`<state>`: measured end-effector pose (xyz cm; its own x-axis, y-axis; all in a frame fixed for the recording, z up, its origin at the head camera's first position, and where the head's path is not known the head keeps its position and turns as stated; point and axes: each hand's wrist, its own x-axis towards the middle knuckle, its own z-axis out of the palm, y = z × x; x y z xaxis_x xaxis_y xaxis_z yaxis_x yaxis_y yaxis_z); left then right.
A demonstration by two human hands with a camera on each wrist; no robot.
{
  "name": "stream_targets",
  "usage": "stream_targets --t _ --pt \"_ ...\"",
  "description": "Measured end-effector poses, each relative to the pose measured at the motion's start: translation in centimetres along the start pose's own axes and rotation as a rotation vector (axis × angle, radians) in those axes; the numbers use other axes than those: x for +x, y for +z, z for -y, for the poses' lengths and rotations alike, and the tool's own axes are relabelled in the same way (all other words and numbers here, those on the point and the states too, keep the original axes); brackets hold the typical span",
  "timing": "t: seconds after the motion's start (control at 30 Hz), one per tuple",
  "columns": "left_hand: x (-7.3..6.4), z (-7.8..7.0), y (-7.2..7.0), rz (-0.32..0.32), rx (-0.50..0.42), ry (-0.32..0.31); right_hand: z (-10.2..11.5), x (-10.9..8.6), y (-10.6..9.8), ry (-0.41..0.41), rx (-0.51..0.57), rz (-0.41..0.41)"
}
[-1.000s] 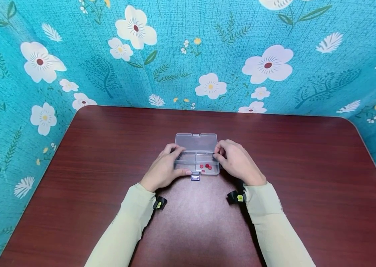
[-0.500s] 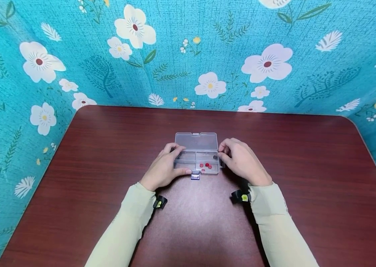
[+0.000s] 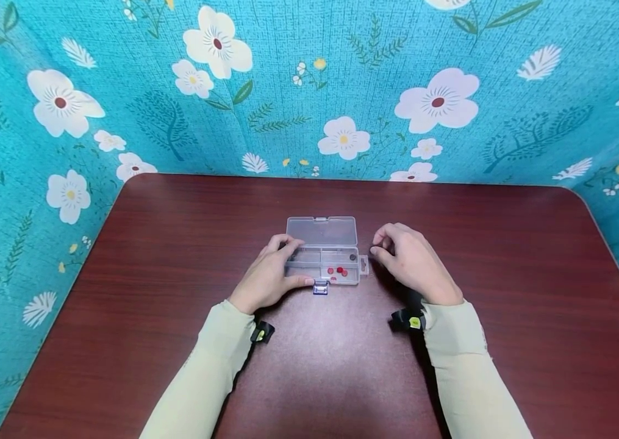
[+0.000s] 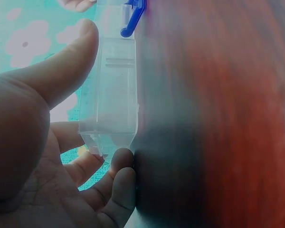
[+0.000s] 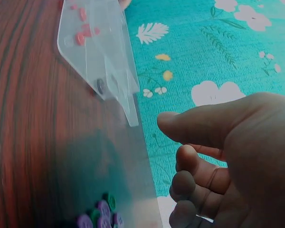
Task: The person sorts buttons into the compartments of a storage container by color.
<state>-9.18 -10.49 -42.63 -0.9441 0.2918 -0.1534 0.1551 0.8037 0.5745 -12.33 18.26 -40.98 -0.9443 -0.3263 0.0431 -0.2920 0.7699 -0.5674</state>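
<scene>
A clear plastic divided box (image 3: 306,256) lies on the table, its lid (image 3: 322,231) swung back and its blue latch (image 3: 320,288) at the front. Several red buttons (image 3: 339,269) lie in the front right compartment; one dark button (image 3: 352,257) is in the back right one. My left hand (image 3: 271,274) grips the left end of the box, thumb along the front and fingers around the end and back. Right of the box, my right hand (image 3: 416,265) is held with loosely bent fingers. In the right wrist view, nothing shows between its thumb (image 5: 180,124) and fingers.
Several purple and green buttons (image 5: 102,213) lie on the table beneath the right hand, hidden from the head view. A hanging tab (image 3: 364,264) sticks out from the box's right end. Behind the dark red table (image 3: 205,207) hangs a blue floral cloth (image 3: 287,91).
My right hand has drawn back rightward from the box, uncovering the dark button in the back right compartment and the hanging tab. The left hand keeps its grip in place.
</scene>
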Motion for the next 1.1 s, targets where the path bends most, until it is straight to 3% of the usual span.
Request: stream_targets --t 0.7,1.1 --pt "0.0 -0.1 -0.1 0.005 -0.015 0.000 -2.8 -1.4 -2.0 0.065 -0.002 -0.010" --pt "0.1 0.0 0.0 0.016 -0.009 -0.014 -3.7 -1.8 -2.5 0.107 -0.018 0.068"
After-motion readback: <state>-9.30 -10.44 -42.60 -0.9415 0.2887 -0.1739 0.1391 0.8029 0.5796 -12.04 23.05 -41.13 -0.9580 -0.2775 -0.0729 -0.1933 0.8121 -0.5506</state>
